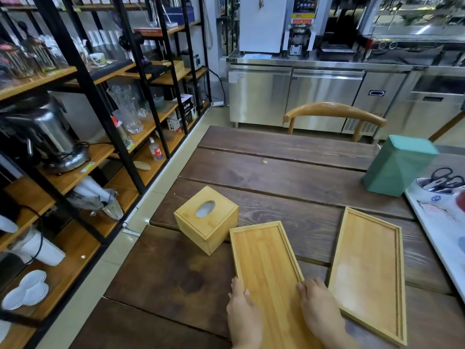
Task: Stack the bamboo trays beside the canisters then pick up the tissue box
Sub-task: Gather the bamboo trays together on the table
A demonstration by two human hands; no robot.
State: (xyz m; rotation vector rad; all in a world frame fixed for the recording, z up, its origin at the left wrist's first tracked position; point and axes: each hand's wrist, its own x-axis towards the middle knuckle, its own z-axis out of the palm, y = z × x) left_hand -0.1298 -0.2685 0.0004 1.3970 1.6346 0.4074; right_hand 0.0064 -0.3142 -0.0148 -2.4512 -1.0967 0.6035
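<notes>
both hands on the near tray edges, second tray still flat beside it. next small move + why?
Probably lift the left bamboo tray and carry it right, over the right bamboo tray. The left hand and right hand grip its long edges, the trays lie apart and unstacked, and the right one lies nearer the green canister.

both hands reach forward from the bottom edge and grip the near bamboo tray point(266, 268) by its two long edges. the left hand point(242, 314) clasps the tray's left edge, fingers extended along it, thumb on the rim. the right hand point(319, 308) clasps the tray's right edge, fingers curled over the rim. the wrists lie low and roughly parallel.
</notes>
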